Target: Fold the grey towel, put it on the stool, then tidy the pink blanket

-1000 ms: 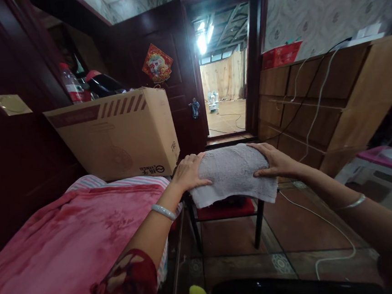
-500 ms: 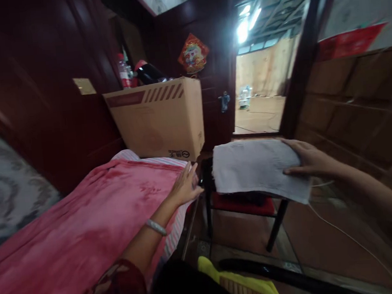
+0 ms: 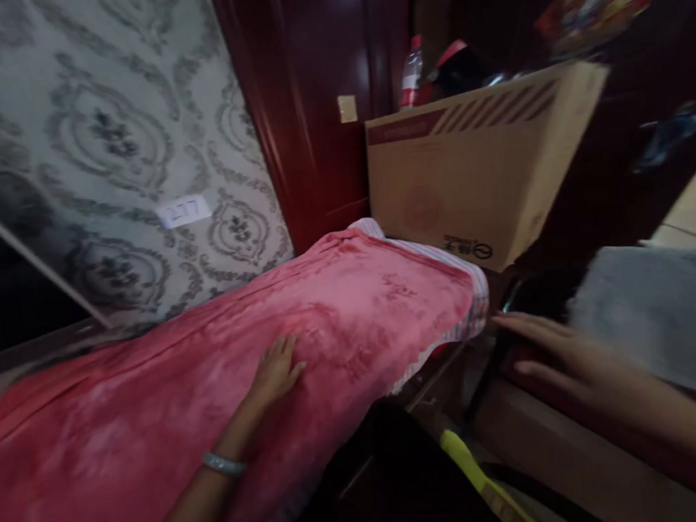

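My left hand (image 3: 275,369) lies flat on a pink plush blanket (image 3: 154,408) spread over the bed, fingers stretched out and holding nothing. My right hand (image 3: 544,345) hovers blurred beside the bed's end, fingers extended, just left of the folded grey towel (image 3: 663,315) and no longer on it. The towel lies at the right edge, smeared by motion. A pale bangle (image 3: 223,464) circles my left wrist.
A large cardboard box (image 3: 474,169) sits on the far end of the bed, with a bottle (image 3: 410,73) and dark items behind it. Dark wooden panelling (image 3: 309,94) and patterned wallpaper (image 3: 99,136) stand behind the bed. Something yellow (image 3: 483,485) lies low in front.
The view has swung left toward the bed. My left hand moved from the towel onto the pink blanket. My right hand has come off the towel and drifted left.
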`<state>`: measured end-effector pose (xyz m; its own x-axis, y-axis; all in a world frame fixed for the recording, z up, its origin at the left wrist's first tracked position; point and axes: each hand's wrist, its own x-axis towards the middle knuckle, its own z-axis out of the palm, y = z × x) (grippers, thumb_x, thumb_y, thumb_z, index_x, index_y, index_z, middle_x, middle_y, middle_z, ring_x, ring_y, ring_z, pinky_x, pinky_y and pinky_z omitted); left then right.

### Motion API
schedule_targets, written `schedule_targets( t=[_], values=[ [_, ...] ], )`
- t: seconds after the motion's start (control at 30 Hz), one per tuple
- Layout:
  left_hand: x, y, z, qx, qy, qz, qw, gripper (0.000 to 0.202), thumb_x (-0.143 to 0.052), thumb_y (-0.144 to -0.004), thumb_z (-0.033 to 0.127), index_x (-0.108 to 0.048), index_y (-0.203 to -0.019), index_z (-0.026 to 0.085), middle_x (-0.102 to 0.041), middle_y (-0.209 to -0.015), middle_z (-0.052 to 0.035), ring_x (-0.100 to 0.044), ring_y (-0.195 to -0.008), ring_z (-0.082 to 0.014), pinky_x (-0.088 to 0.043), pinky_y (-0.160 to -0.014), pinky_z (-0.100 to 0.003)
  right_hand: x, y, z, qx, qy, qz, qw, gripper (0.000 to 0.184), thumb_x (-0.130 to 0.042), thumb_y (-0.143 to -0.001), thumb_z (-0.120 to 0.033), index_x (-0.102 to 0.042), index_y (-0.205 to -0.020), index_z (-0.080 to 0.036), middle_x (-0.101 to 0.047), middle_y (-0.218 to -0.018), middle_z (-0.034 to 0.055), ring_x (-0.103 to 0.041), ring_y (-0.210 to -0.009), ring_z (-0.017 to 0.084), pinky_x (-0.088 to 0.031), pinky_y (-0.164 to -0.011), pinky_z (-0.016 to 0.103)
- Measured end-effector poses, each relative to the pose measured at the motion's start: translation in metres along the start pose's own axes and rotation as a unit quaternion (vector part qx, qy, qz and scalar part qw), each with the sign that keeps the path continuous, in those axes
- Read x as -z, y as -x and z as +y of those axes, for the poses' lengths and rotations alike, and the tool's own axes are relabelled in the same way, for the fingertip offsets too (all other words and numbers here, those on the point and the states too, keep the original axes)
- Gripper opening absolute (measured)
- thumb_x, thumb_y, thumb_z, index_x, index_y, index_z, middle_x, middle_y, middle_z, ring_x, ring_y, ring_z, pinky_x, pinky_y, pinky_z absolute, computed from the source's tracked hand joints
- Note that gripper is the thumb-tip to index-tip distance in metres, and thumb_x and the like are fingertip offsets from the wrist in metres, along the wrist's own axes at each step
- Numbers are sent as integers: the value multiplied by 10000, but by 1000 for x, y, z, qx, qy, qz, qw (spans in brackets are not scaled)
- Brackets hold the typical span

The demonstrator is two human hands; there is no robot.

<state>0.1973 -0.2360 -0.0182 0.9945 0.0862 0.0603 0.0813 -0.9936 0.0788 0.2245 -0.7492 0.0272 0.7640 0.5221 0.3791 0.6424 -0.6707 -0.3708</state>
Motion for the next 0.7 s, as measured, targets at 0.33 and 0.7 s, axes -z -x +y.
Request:
schedule_targets(
  t=[0.33, 0.7],
  values=[
    [-16, 132, -71, 210, -22, 6, 977, 640, -372, -980, 430, -365, -1550, 138, -277, -1636, -212, -218, -1531, -349, -235, -1190, -616, -200, -166, -92, 228, -56, -136, 963, 650, -529, -960, -493, -418, -1548, -241, -433, -1545, 158, -414, -1426, 324, -371, -1156, 566],
    [-23, 153, -56, 214, 22, 35, 976, 579, -423, -999, 451, -434, -1521, 201, -312, -1634, -154, -248, -1525, -322, -231, -1215, -576, -284, -189, -67, 135, 65, -108, 983, 682, -304, -948, -642, -484, -1497, -281, -405, -1567, 145, -361, -1435, 425, -318, -1058, 752]
  ],
)
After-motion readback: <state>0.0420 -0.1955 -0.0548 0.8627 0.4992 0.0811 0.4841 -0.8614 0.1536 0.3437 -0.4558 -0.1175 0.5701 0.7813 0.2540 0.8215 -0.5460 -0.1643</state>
